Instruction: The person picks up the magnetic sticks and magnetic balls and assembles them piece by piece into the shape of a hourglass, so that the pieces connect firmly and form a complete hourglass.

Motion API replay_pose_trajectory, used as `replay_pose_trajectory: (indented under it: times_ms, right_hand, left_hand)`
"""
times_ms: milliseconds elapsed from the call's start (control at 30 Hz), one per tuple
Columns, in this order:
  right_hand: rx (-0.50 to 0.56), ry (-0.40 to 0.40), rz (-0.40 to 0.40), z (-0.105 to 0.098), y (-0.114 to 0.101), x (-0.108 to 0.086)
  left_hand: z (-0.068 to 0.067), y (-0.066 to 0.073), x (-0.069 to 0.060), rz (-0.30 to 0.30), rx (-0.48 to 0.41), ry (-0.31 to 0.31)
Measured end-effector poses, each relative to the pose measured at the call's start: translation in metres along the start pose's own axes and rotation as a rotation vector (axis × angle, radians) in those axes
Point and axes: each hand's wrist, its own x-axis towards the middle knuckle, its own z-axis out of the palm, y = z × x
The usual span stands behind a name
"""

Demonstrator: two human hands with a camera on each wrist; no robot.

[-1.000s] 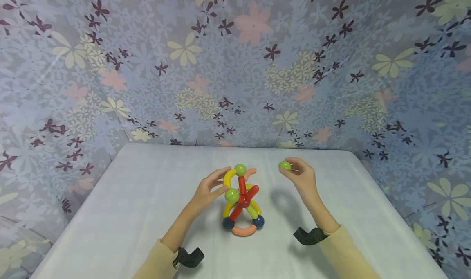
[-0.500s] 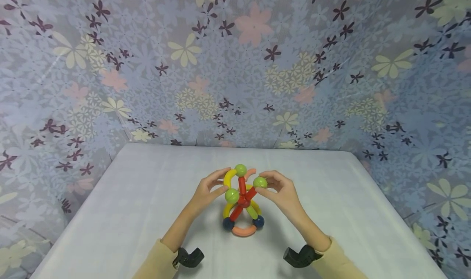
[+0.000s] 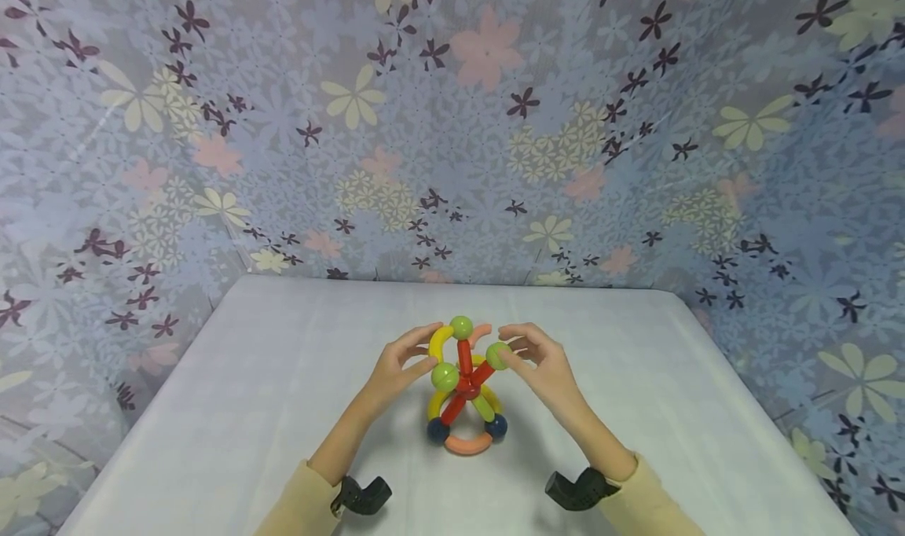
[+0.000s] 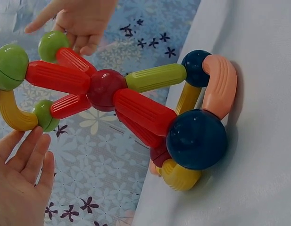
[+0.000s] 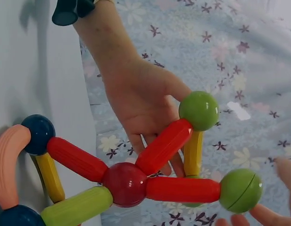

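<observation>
A magnetic ball-and-rod construction (image 3: 467, 390) stands on the white table. A red ball (image 5: 124, 184) joins its red rods and a lime rod (image 4: 157, 77). My left hand (image 3: 393, 369) holds it at the upper left around the yellow curved rod (image 3: 438, 343), thumb on one green ball (image 5: 198, 110) and fingertips by another green ball (image 4: 45, 114). My right hand (image 3: 544, 363) is at a third green ball (image 3: 498, 355), which sits on the end of a red rod (image 5: 183, 189). Its fingers are spread beside that ball, and its thumb overlaps it in the head view.
Dark blue balls (image 4: 197, 140) and a salmon curved rod (image 3: 469, 446) form the base on the white tabletop (image 3: 297, 379). Floral cloth (image 3: 452, 127) hangs behind the table. A dark wrist camera (image 3: 581, 490) is strapped to each arm.
My right hand has come left with the green ball, which now sits on the right red rod. Its fingers have since loosened around the ball. The left hand has stayed in place.
</observation>
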Motion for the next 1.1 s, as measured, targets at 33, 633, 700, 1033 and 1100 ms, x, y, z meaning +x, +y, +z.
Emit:
replay_pose_trajectory:
  times_ms: [33,633,700,1033,1100]
  right_hand:
    - [0.009,0.02,0.035,0.0,0.002,0.002]
    - [-0.147,0.013,0.19,0.031,0.106,0.044]
    - [-0.149,-0.012,0.181,0.035,0.11,0.046]
    - [-0.282,-0.09,0.089,0.044,0.115,0.044]
    - [-0.303,-0.1,0.07,0.044,0.113,0.045]
  left_hand:
    - [0.0,0.0,0.0,0.004,0.001,0.0]
    - [0.001,-0.001,0.001,0.007,0.0,-0.005]
    - [0.001,-0.001,0.001,0.006,0.001,-0.008]
    - [0.0,-0.001,0.001,0.019,0.006,-0.003]
    - [0.0,-0.002,0.0,0.018,0.011,-0.002]
